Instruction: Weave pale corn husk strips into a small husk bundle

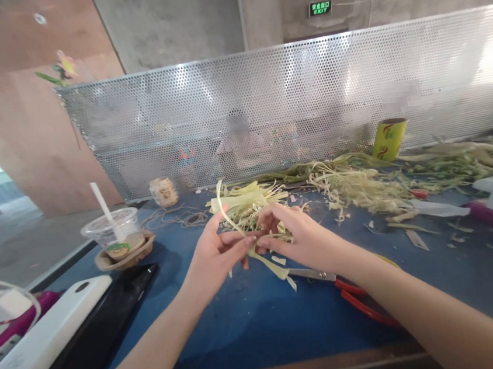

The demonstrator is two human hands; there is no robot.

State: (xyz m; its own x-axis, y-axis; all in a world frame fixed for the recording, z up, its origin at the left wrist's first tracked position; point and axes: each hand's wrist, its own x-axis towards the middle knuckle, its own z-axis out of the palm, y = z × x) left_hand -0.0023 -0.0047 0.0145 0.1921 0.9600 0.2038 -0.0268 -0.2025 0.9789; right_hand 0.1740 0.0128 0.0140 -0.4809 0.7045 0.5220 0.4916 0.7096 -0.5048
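A pale green plant strip (233, 224) runs between my two hands, its upper end curling up past my left index finger and its lower end hanging toward the table. My left hand (218, 246) pinches it between thumb and fingers. Fingertips of my right hand (293, 232) meet the left ones and are closed on the strip too; the exact pinch point is partly hidden. Under my right wrist lie scissors with red handles (362, 301), blades pointing left. Just behind the hands rests a pile of pale cut stalks (248, 197).
Dried plant fibres (356, 184) spread along the back right, near a yellow-green roll (390, 140). At left are a plastic cup with a straw (113, 222), a black phone (102, 323), a white device (55, 336) and a twine ball (163, 192). A perforated metal screen (265, 106) borders the blue table.
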